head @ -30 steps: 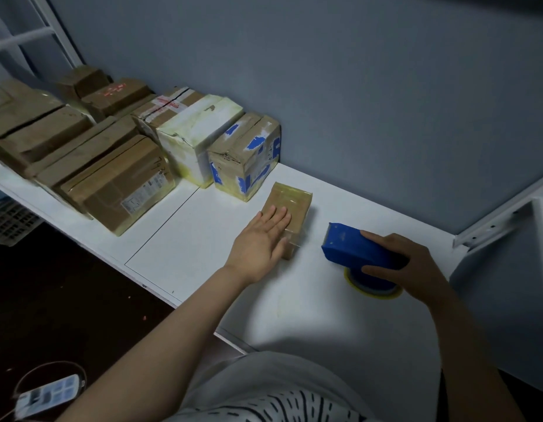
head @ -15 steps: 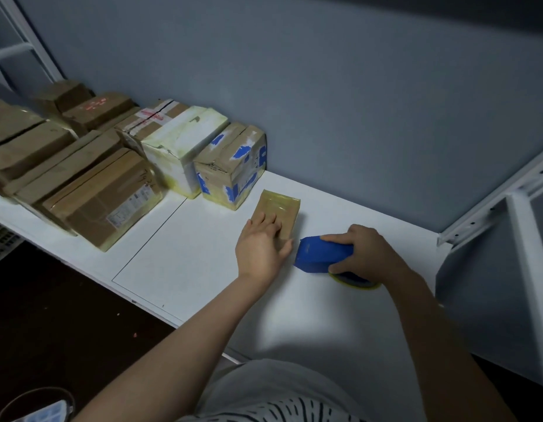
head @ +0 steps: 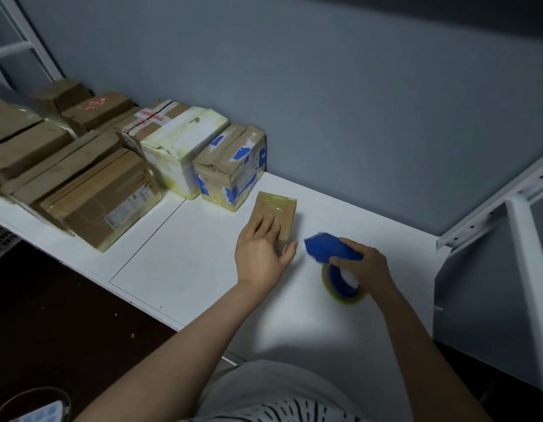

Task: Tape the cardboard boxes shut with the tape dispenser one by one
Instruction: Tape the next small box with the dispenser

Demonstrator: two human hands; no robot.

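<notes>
The small brown box [head: 278,208] lies flat on the white table [head: 188,269]. The left hand [head: 259,254] rests on its near end, palm down. The fingers [head: 268,222] are straight and close together, and the thumb sticks out by the box's near right corner.

Just right of the small brown box, the right hand [head: 366,266] has its fingers curled round the blue tape dispenser [head: 328,248], which looks blurry. The dispenser's nose points toward the box without touching it. The yellow tape roll [head: 344,292] sits under the hand.

Behind the small brown box, to the left, stands 1 box with blue patches [head: 233,166].
</notes>
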